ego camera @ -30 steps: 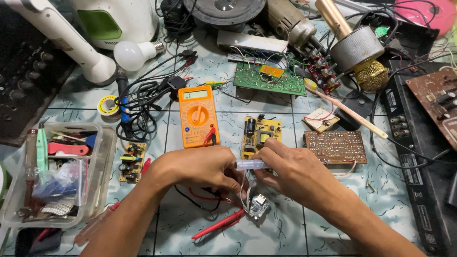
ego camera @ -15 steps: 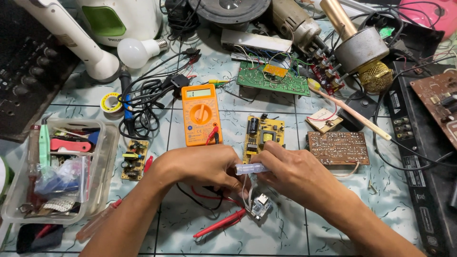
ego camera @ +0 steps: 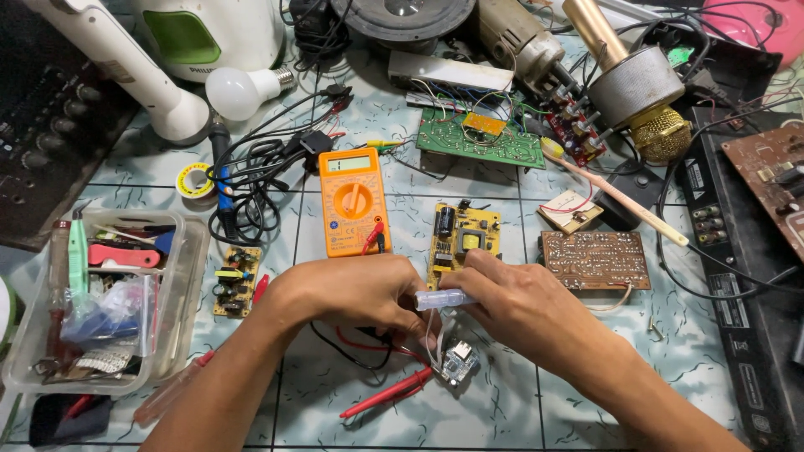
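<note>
Two hands meet over the tiled work surface (ego camera: 502, 402). Nearest, a red probe (ego camera: 387, 393) lies beside a small blue circuit module (ego camera: 459, 362) hanging on thin wires. Above it, the left hand (ego camera: 352, 293) and right hand (ego camera: 519, 305) pinch opposite ends of a small pale cylinder (ego camera: 442, 298), each grasping it. Beyond sit a yellow circuit board (ego camera: 463, 238) and an orange multimeter (ego camera: 353, 201); farther, a green circuit board (ego camera: 481, 138).

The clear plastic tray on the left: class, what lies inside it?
Inside the clear plastic tray lie a green-handled tool, a red-handled tool and a crumpled clear bag. The bag hides whatever sits beneath it.
</note>
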